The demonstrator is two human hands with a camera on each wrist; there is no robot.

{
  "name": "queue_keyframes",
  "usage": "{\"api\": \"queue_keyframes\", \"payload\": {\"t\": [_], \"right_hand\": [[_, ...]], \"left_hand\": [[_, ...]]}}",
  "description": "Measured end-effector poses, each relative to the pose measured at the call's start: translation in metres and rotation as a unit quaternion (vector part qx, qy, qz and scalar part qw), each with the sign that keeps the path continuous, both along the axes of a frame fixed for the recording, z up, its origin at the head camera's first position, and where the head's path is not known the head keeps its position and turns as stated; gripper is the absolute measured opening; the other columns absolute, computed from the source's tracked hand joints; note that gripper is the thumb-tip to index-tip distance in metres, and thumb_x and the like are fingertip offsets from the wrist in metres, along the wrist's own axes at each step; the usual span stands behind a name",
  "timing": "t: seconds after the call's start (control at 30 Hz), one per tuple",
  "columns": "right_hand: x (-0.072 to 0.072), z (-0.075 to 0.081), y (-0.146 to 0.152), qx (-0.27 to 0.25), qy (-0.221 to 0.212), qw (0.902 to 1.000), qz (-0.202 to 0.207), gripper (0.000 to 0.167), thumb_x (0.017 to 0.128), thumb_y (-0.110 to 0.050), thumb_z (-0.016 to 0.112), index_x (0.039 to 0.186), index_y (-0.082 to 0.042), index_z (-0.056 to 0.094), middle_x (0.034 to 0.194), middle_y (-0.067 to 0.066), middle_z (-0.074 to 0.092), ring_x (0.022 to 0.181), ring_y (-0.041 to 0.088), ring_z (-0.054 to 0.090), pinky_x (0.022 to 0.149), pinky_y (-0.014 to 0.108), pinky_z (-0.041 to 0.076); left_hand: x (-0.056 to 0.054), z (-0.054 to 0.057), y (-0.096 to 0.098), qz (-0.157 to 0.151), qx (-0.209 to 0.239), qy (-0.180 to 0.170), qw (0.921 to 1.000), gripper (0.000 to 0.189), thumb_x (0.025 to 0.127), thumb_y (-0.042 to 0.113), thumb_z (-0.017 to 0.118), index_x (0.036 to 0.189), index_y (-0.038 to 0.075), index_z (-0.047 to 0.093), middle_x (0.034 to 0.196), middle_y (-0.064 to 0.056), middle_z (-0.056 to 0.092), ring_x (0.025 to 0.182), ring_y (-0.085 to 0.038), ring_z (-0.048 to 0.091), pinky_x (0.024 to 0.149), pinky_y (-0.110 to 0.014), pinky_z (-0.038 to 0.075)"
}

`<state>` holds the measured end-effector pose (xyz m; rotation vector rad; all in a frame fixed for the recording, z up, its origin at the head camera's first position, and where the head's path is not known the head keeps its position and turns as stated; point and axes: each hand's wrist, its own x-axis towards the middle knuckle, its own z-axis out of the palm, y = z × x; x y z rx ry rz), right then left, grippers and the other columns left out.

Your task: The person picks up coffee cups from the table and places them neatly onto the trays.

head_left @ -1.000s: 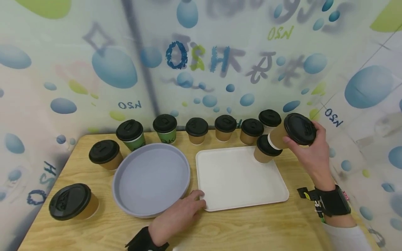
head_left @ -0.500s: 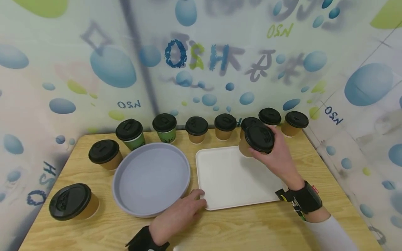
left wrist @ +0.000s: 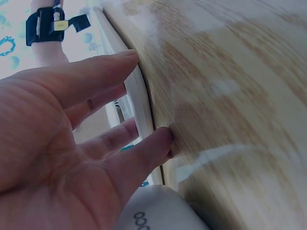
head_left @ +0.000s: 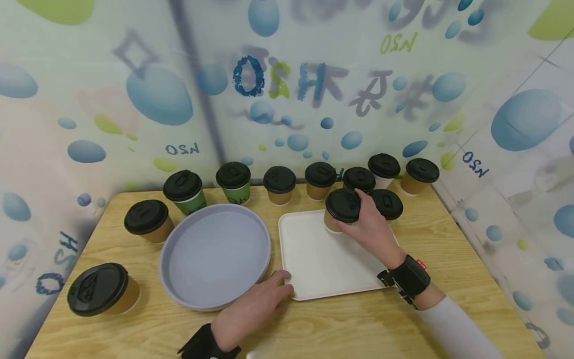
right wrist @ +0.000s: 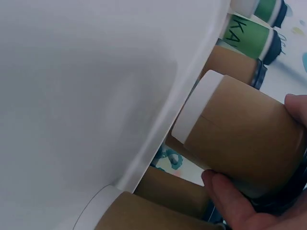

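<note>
My right hand point(head_left: 369, 224) holds a brown paper coffee cup point(head_left: 333, 222) with a black lid, at the back edge of a white rectangular tray point(head_left: 332, 264). Thumb and fingers grip the cup's side in the right wrist view, where its white-rimmed base point(right wrist: 196, 108) shows; whether it touches the tray I cannot tell. Another lidded brown cup point(head_left: 387, 203) stands at the tray's back right corner, partly behind that hand. At the tray's front left corner rests my left hand point(head_left: 253, 309), its fingers point(left wrist: 144, 151) loosely bent and touching the rim and table.
A round grey-blue tray point(head_left: 215, 259) lies left of the white one. Behind and left of the trays stand several lidded cups, brown ones such as the nearest cup point(head_left: 130, 294), two green cups point(head_left: 237, 193) and a pale cup point(head_left: 383, 184). A patterned curtain point(head_left: 287, 109) borders the table.
My right hand has carried the brown cup leftward from the table's right side to over the tray's back edge, uncovering the cup at the back right corner. My left hand has stayed put.
</note>
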<state>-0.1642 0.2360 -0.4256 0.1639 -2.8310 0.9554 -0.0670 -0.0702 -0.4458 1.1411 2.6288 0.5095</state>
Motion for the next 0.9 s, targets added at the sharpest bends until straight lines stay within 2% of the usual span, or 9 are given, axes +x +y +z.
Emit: {"api": "queue_keyframes", "payload": {"t": [0.27,0.4,0.67,0.8,0.9], "right_hand": [[-0.003,-0.009,-0.006,0.03,-0.009,0.9994,0.016,0.101,0.089,-0.038,0.082,0.158,0.006,0.022,0.149,0.032,0.039,0.127,0.049,0.054,0.098,0.06,0.05],[-0.004,-0.013,-0.006,0.038,0.004,0.9991,0.018,0.099,0.089,-0.037,0.081,0.157,0.006,0.023,0.149,0.032,0.037,0.121,0.049,0.057,0.095,0.06,0.052],[-0.003,-0.019,-0.005,0.061,0.052,0.9964,0.027,0.097,0.089,-0.032,0.083,0.156,0.008,0.026,0.149,0.035,0.035,0.091,0.045,0.067,0.077,0.055,0.058],[-0.001,-0.019,-0.004,0.062,0.055,0.9962,0.028,0.1,0.088,-0.034,0.084,0.157,0.005,0.024,0.153,0.034,0.032,0.089,0.044,0.067,0.072,0.053,0.059],[0.002,-0.014,-0.003,0.064,0.046,0.9964,0.03,0.102,0.088,-0.033,0.084,0.159,0.006,0.022,0.158,0.034,0.027,0.097,0.045,0.067,0.066,0.048,0.058]], "left_hand": [[0.002,-0.001,-0.001,0.002,0.001,0.012,0.9999,0.023,0.09,0.007,0.08,0.11,0.017,0.072,0.13,-0.007,0.057,0.098,-0.01,0.064,0.07,-0.017,0.052],[0.003,-0.001,-0.002,0.004,0.002,0.017,0.9998,0.022,0.09,0.007,0.079,0.108,0.016,0.072,0.13,-0.007,0.057,0.099,-0.011,0.064,0.07,-0.018,0.052],[0.001,-0.001,-0.001,0.003,0.005,0.0,1.0,0.025,0.089,0.007,0.08,0.109,0.018,0.071,0.132,-0.006,0.057,0.095,-0.007,0.062,0.07,-0.018,0.051],[0.001,-0.001,0.0,0.003,0.007,-0.002,1.0,0.024,0.09,0.008,0.08,0.11,0.018,0.072,0.132,-0.006,0.056,0.094,-0.007,0.062,0.069,-0.017,0.051],[0.0,0.0,0.0,0.004,0.009,-0.004,0.9999,0.021,0.091,0.009,0.078,0.11,0.017,0.072,0.132,-0.006,0.056,0.098,-0.009,0.063,0.072,-0.018,0.052]]}}
